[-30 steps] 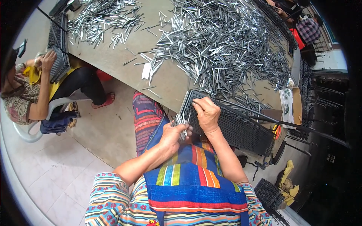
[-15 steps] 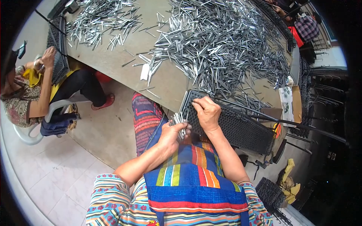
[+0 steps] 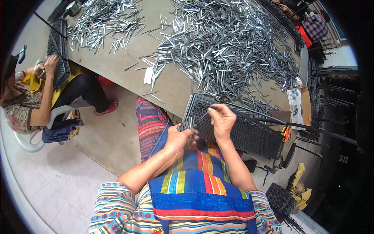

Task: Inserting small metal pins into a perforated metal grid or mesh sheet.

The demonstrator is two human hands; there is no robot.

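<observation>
My left hand is closed around a small bundle of thin metal rods, which stick up beyond its fingers beside the near left end of a black perforated rack. The rack is long, with rows of small holes, and slopes from the table edge toward my lap. Over its left part is my right hand, thumb and fingertips pinched together on what looks like one thin rod. Whether that rod's lower end touches a hole cannot be made out.
A large heap of loose metal rods covers much of the table, with a smaller pile at far left. An open cardboard box stands at the right. A black bar crosses there. A seated co-worker handles another rack.
My right hand has shifted a little right and nearer to me, off the rack's far left corner. The rods in my left hand have tilted and show less.
</observation>
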